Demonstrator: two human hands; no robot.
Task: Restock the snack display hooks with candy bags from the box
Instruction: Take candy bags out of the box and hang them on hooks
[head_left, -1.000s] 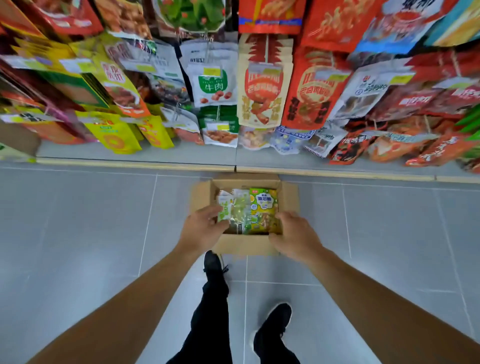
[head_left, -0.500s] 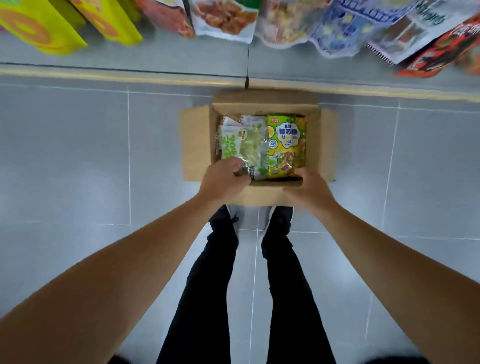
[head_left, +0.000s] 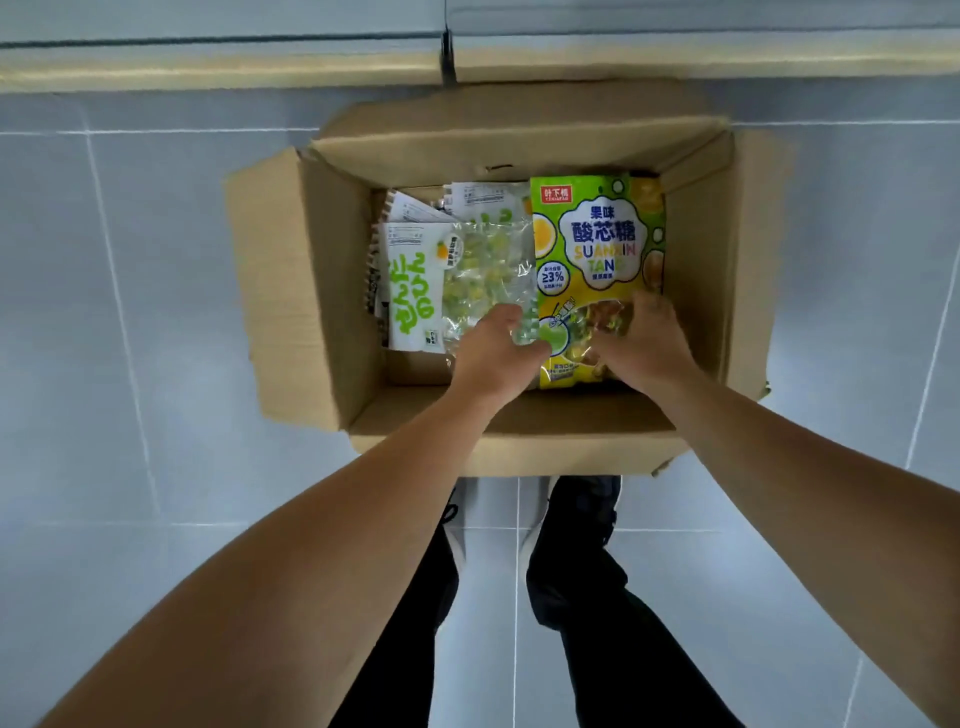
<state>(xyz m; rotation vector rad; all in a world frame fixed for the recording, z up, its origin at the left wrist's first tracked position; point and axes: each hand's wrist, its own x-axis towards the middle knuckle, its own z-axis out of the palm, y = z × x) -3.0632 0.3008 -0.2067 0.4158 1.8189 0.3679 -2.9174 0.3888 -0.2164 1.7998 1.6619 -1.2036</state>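
An open cardboard box (head_left: 291, 291) stands on the floor below me. Inside lie a clear candy bag with green sweets and a white label (head_left: 467, 270) on the left, and a green-and-yellow candy bag (head_left: 597, 244) on the right, with more bags underneath. My left hand (head_left: 493, 358) pinches the clear bag's lower right corner, where it overlaps the green one. My right hand (head_left: 644, 348) has its bent fingers closed on the lower right part of the green-and-yellow bag. The display hooks are out of view.
The box sits close against the shelf's base strip (head_left: 208, 78) at the top of the view. My two feet in dark shoes (head_left: 576, 525) stand just behind the box on the grey tiled floor (head_left: 130, 312).
My head has dropped lower and closer, so the hanging snacks have left the view. Both hands went from the box's near edge down onto the bags inside.
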